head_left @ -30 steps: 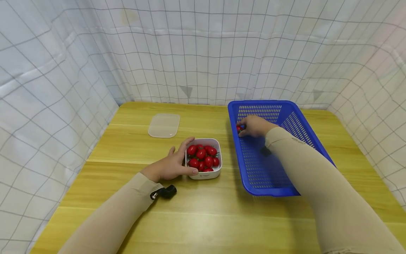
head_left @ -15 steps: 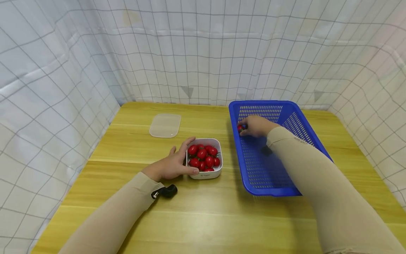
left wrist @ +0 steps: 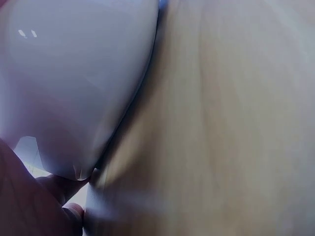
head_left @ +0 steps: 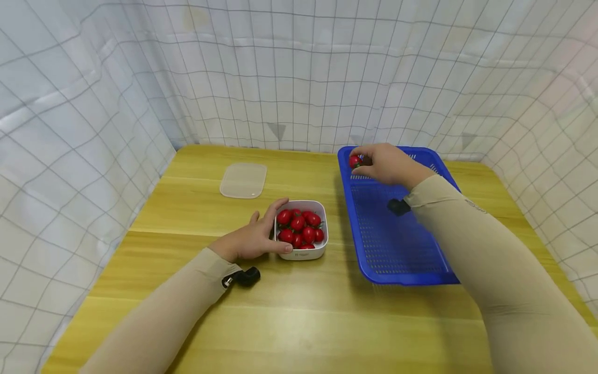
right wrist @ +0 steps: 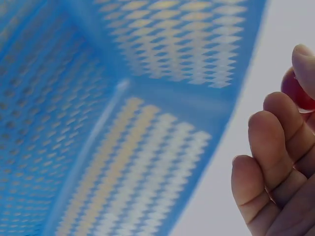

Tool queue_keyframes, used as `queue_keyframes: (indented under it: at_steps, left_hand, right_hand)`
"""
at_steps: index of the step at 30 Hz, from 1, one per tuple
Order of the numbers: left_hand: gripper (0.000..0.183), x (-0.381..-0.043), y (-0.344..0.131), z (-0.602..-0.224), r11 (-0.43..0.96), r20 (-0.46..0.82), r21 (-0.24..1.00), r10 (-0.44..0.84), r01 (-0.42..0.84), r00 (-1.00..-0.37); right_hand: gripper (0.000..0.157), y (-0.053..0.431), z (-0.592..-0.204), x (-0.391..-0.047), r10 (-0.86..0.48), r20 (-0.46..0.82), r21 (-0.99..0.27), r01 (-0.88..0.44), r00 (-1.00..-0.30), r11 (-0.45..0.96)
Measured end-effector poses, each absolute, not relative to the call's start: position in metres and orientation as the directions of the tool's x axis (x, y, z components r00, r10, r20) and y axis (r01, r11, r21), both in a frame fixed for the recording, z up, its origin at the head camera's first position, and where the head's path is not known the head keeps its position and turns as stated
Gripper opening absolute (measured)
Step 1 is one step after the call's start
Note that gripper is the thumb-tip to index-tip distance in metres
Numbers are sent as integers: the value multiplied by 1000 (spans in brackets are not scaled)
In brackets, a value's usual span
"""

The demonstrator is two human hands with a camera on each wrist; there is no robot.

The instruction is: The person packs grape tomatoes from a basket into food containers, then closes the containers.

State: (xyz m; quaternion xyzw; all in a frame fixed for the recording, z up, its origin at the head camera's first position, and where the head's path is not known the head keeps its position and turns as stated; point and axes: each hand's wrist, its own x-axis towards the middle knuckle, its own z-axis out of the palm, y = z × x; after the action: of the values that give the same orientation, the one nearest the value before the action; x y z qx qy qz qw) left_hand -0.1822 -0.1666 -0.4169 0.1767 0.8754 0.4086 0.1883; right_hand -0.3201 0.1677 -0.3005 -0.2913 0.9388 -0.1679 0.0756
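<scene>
My right hand (head_left: 392, 163) pinches a red cherry tomato (head_left: 355, 161) between thumb and fingers, over the far left corner of the blue plastic basket (head_left: 397, 244). In the right wrist view that tomato (right wrist: 294, 93) shows at the right edge, partly covered by the thumb, with the basket wall (right wrist: 147, 98) beside it. A small white container (head_left: 308, 254) stands in the middle of the table, well filled with cherry tomatoes (head_left: 298, 223). My left hand (head_left: 247, 240) holds its left side, thumb along the front and forefinger at the far corner. The left wrist view shows the container's glossy wall (left wrist: 74, 83).
A translucent square lid (head_left: 244, 181) lies flat on the wooden table (head_left: 299, 322), behind and left of the container. Black wrist cameras (head_left: 247, 277) stick out under both sleeves. White grid-patterned curtains (head_left: 299, 78) enclose the back and sides.
The right hand has lifted the cherry tomato from inside the basket up to its far left rim. The left hand and the container have stayed in place.
</scene>
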Motion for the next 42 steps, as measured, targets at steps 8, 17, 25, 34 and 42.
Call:
queue_keyframes:
  at_steps: [8,17,25,34,42]
  left_hand:
    - [113,-186,-171,-414,598,-165,779,487,190,-858]
    - [113,-188,-171,-411,606,-166,763,520,225,-838]
    - [114,-188,-173,-411,598,-167,769,529,225,-832]
    - [115,-187,-174,-410,601,-169,768,524,222,-835]
    - [115,-189,-174,-411,612,-180,760,521,219,-834]
  right_hand:
    - [33,125,-267,-269,-710,-11,-356,-660,-704,661]
    - [30,83,-280,-242,-820,-159,-338,-750,-551,569]
    - [40,75,-283,-235,-827,-184,-343,-754,-531,560]
    - [54,76,-282,-234,-801,-254,-330,-729,-543,599]
    - [46,80,-281,-234,-783,-200,-320,-715,-589,621]
